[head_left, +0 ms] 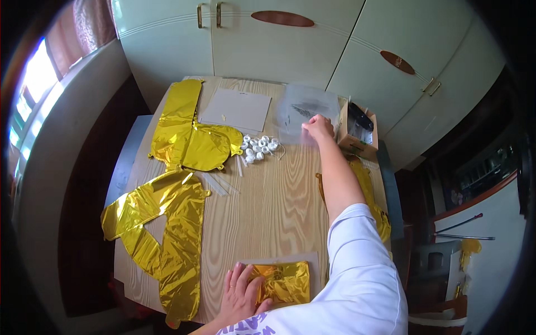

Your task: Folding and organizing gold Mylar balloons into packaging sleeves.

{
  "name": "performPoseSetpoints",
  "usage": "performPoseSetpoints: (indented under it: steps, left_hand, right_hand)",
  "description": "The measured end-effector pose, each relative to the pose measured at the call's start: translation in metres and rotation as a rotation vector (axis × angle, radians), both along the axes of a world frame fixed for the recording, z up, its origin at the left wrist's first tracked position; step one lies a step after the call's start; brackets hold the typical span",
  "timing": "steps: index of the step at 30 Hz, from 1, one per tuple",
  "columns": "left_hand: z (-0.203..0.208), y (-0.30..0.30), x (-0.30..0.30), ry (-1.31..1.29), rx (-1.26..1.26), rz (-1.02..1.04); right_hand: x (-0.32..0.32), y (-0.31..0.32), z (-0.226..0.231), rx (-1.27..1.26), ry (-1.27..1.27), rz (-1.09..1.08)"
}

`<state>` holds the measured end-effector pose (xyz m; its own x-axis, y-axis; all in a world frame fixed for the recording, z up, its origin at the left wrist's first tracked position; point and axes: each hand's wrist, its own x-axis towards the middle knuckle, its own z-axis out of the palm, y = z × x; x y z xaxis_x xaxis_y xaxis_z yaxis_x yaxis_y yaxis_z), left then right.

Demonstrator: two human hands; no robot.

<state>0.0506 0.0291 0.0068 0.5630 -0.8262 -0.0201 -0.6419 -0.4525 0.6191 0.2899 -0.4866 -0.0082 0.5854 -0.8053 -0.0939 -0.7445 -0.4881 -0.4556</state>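
My left hand (241,291) lies with fingers spread at the left side of a folded gold foil balloon (286,282), touching its edge. The folded foil rests on a piece of grey cardboard (314,271) at the table's near edge. My right arm reaches to the far side, where my right hand (319,127) is closed in a pinch on a clear plastic bag (293,103) with dark print. The bag lies among what looks like a stack of similar sheets; its layers are hard to tell apart.
Flat gold foil balloons (173,223) cover the left of the wooden table (268,206). White ribbon rolls (259,148), clear straws (215,184) and grey cardboard sheets (237,109) lie beyond. An open box (347,139) stands far right; more gold foil (381,218) lies under my right arm.
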Motion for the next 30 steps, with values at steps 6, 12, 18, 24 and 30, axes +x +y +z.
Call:
performPoseSetpoints:
  steps: [6,12,18,24,30]
  left_hand:
    - [-0.003,-0.001,0.002,-0.002,0.011,0.013]
    - [-0.003,-0.003,0.001,-0.045,-0.006,0.022]
    - [-0.004,-0.001,0.002,-0.001,-0.153,0.043]
    - [0.049,-0.001,0.032,-0.330,-0.356,0.158]
    - [0.106,-0.084,0.084,-0.800,-0.133,0.136]
  right_hand:
    - [0.005,0.007,0.001,-0.076,0.020,0.017]
    - [-0.003,0.009,-0.008,-0.336,-0.048,0.009]
    - [-0.016,0.001,0.034,-0.136,-0.383,0.173]
    - [-0.087,0.124,0.116,-0.159,-0.515,0.625]
    - [-0.176,0.220,0.104,0.058,-0.429,0.808]
